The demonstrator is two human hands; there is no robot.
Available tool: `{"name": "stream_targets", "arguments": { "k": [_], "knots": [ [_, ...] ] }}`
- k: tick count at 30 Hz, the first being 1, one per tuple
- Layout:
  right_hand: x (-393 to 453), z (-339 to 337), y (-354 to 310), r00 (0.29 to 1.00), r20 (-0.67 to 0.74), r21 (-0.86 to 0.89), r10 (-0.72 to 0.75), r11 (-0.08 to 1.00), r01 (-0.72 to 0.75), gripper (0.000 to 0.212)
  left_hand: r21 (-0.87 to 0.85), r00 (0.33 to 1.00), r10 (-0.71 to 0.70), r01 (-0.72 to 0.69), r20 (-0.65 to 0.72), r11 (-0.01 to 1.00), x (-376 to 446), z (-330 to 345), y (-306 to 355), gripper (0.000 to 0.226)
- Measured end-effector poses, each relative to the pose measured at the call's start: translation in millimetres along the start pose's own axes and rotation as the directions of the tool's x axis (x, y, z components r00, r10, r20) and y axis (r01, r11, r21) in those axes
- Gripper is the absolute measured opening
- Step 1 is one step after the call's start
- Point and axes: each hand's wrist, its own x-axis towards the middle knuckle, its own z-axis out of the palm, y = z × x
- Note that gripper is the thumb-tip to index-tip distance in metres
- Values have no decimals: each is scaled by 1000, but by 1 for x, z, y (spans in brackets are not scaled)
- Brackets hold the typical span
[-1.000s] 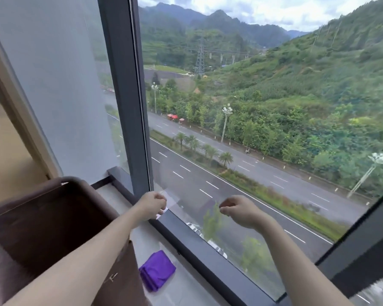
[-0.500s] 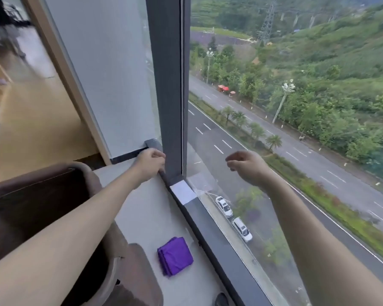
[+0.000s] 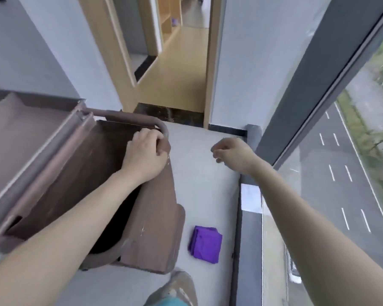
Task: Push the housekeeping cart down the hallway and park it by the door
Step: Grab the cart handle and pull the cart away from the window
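Down at the lower left, the brown housekeeping cart [image 3: 60, 173] fills much of the view, its dark open bin facing up and its rounded tubular handle [image 3: 142, 123] curving along the far edge. The left hand [image 3: 145, 154] is closed over the corner of that handle where the tube bends downward, fingers wrapped round the bar and the forearm stretched across the bin opening. The right hand [image 3: 234, 154] hangs in the air, well apart from the cart, over the pale grey floor [image 3: 199, 184]; its fingers are loosely curled, partly closed, and nothing is in it.

On the floor, just beside the cart's right side panel, lies a folded purple cloth [image 3: 206, 244], touching neither the cart nor the window base. Along the right runs a tall window [image 3: 341, 184] with a dark grey frame [image 3: 301, 89]; a road with white lane markings shows through the glass far below. A small white patch [image 3: 250, 199] sits on the sill at the foot of the glass.

Ahead of the cart, between grey walls, a doorway [image 3: 175, 62] with light wooden jambs opens onto a wood-coloured floor, with a dark threshold strip [image 3: 168, 113] across its bottom. The cart stands near this opening, its handle end just short of the threshold. At the bottom edge a foot in a worn shoe [image 3: 177, 288] shows, partly cut off
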Motion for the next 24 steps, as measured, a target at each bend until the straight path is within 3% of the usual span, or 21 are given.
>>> {"name": "stream_targets", "arguments": {
  "k": [5,9,13,18,24],
  "knots": [
    [65,56,-46,967,206,-69,-150,984,167,18,-66,976,-210,206,-53,976,-13,5,-35,55],
    [98,81,-69,911,188,-202,-366,894,401,22,-205,946,-323,315,-10,927,-11,22,-49,62],
    [131,82,-71,781,280,-429,-558,655,622,35,-335,924,-367,382,109,861,8,36,-56,56],
    [159,90,-58,591,499,-459,-634,386,801,30,-398,883,-400,467,244,789,15,43,-43,50],
    [181,102,-47,334,522,-289,-785,206,935,41,-67,904,-360,385,232,921,-15,52,-17,24]
  ]
}}
